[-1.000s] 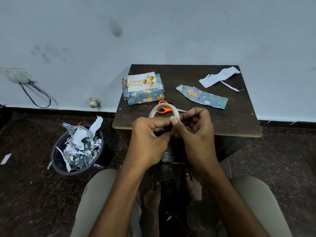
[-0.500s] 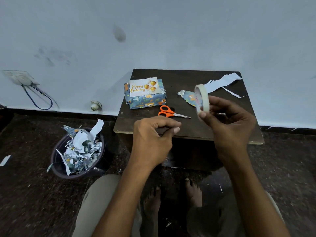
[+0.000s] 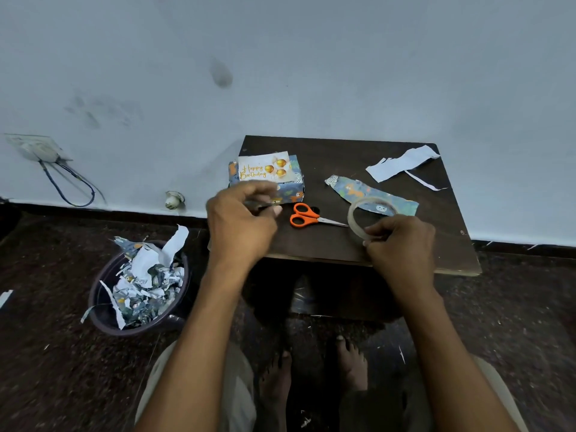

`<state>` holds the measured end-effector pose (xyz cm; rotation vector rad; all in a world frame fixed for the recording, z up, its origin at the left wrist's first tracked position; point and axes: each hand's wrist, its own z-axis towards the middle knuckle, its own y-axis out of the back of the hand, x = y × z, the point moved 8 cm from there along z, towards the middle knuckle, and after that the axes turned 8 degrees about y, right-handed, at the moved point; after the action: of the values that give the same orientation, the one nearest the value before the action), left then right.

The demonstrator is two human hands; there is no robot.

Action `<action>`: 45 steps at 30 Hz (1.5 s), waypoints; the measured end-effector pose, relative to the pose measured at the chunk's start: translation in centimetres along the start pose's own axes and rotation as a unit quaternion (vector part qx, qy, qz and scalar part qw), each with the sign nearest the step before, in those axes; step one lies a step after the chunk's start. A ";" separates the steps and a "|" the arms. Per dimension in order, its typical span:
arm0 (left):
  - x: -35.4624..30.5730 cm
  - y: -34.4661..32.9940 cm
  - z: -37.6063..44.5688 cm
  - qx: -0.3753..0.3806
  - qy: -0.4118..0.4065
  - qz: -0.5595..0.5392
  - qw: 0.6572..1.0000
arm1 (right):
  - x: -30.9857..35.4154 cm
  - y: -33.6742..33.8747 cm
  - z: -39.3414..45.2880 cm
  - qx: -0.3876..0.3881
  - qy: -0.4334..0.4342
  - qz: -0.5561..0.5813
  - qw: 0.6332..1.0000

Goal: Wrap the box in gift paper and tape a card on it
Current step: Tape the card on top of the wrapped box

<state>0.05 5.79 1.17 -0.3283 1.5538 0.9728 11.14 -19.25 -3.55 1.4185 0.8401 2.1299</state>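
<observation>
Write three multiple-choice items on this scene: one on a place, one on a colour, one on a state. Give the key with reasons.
1. Where do the scissors lie?
A. in the bin
B. on the table, between the hands
C. on the box

2. What colour are the scissor handles?
A. orange
B. green
C. black

3. What does the right hand hold?
A. nothing
B. the card
C. the tape roll

Key: B, they rest on the table between the left hand and right hand; A, both loops are orange; C, its fingers grip the roll's rim.

Dark matt wooden bench (image 3: pixel 389 254); printed paper on the box (image 3: pixel 290 190); scissors (image 3: pixel 311 216) with orange plastic handles, metal blades.
</observation>
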 end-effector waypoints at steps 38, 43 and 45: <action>5.4 -8.1 17.4 0.131 -0.018 0.063 0.989 | 9.0 -14.5 18.3 0.241 0.123 -0.007 0.963; 6.2 -8.6 17.9 0.127 -0.016 0.087 0.988 | 8.7 -16.5 18.8 0.290 0.144 -0.076 0.943; 6.1 -8.6 17.9 0.125 -0.026 0.101 0.987 | 8.7 -16.7 18.4 0.299 0.159 -0.105 0.935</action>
<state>16.66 15.50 -6.70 0.0326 1.6619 0.9205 25.49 2.88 -4.21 1.1686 1.8004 2.0501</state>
